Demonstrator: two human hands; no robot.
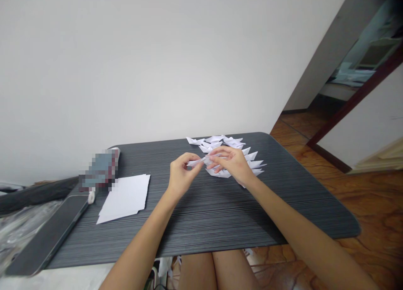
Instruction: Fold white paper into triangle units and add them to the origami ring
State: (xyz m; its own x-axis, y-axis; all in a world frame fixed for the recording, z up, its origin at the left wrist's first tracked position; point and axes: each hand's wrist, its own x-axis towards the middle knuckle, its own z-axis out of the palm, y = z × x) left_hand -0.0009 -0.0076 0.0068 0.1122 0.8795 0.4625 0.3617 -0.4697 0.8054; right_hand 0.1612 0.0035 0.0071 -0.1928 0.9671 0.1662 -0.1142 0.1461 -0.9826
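Note:
Between my two hands, raised over the middle of the table, is a piece of folded white paper (195, 162). My left hand (183, 172) pinches its left end between thumb and fingers. At its right end, my right hand (229, 160) has its fingers closed on the paper, covering part of it. Just behind and to the right of my hands, several folded white paper boats (210, 146) sit in rows on the table. Some of these boats are hidden behind my right hand.
A stack of white paper sheets (126, 197) lies on the left of the dark table (201, 227). Beyond it is a blurred-out box-like object (100, 169). A dark, flat, long object (52, 231) lies along the left edge. A white wall (176, 63) borders the far side.

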